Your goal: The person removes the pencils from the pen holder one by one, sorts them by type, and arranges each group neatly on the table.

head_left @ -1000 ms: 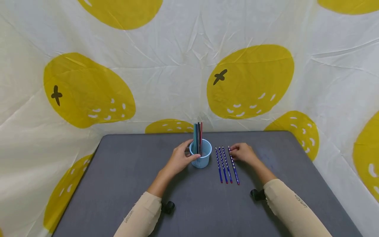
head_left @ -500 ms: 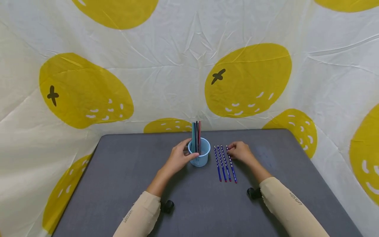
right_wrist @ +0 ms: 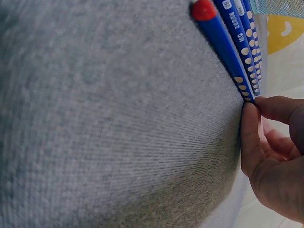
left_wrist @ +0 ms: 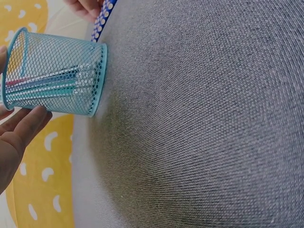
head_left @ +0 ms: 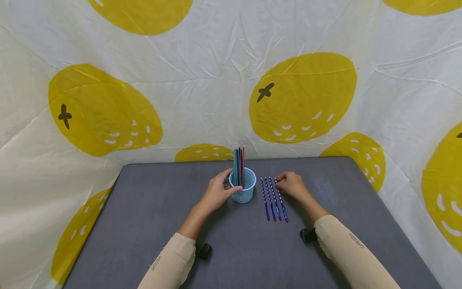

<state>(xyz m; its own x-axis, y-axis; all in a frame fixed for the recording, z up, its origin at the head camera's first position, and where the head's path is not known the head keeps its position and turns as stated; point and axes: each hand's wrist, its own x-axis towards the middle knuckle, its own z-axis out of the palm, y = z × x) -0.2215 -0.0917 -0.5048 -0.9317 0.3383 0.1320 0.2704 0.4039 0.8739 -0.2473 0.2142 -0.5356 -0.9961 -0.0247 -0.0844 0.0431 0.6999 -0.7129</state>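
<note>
A light-blue mesh pen cup stands upright on the table, holding several slim sticks or pens in teal, black and red. My left hand holds the cup from its left side, thumb at the near rim and fingers around the far side. To the cup's right, several blue pencils with pale dots lie side by side, red ends toward me. My right hand pinches the rightmost pencil near its far end, between thumb and finger. That pencil lies on the table, and the fingers hide its tip.
The grey table ends at a back edge just behind the cup. Beyond hangs a white cloth printed with yellow fruit. A black wrist camera sits below the left wrist, another black camera below the right.
My right hand has shifted the rightmost pencil slightly left, closer to the other pencils. The left hand keeps its hold on the cup. The head view has moved a little.
</note>
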